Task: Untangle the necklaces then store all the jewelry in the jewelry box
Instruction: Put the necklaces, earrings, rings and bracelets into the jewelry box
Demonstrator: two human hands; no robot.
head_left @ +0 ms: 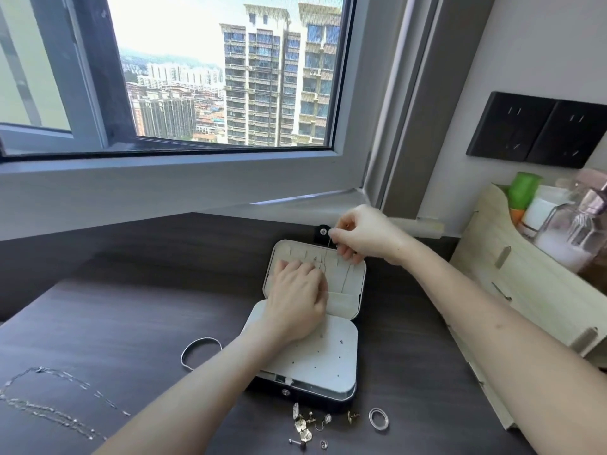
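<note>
We see the jewelry box (331, 359) lying open mid-table (131, 307), its long axis running away from us and the lid folded back toward the window. The right hand (361, 234) is at the lid's far edge, thumb and forefinger pinching a thin chain (328, 243) that hangs straight down onto the lining. The left hand (295, 300) rests knuckles-up on the lid with its fingers bent (we cannot tell whether they hold anything). On the table to the left lie a bangle (200, 351) and a long silver necklace (65, 399), stretched roughly left to right. Earrings (308, 425) and a ring (378, 418) sit just in front of the box.
</note>
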